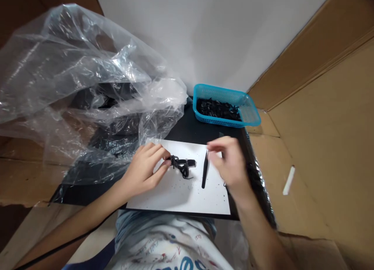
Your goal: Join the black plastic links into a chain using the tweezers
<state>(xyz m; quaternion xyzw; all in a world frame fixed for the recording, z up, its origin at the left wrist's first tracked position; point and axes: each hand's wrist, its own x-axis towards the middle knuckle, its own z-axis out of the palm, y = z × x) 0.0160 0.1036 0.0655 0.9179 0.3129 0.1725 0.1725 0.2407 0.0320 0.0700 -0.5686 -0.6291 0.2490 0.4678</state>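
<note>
Your left hand (pixel 142 169) sat at the left of the white sheet of paper (pixel 189 200), its fingers curled close together with the tips at the end of a tangled black cord (pixel 181 165). You could not tell from this view whether they were pinching it or only touching it. The tangle lay on the paper, near its middle, with a squarer black end pointing right. Your right hand (pixel 229 165) was blurred above the paper's right side, fingers loosely curled, just beside the top of black tweezers (pixel 205 170); whether it gripped them could not be told. The tweezers stood out dark against the sheet, just right of the tangle, among scattered black specks (pixel 175 194). The paper rested on a black board (pixel 189 126). Beyond it sat a blue plastic basket (pixel 224 91) holding a heap of small black pieces (pixel 217 109). A crumpled clear plastic bag (pixel 82 90) spilled across the left side, and cardboard (pixel 306 145) lined the right.
</note>
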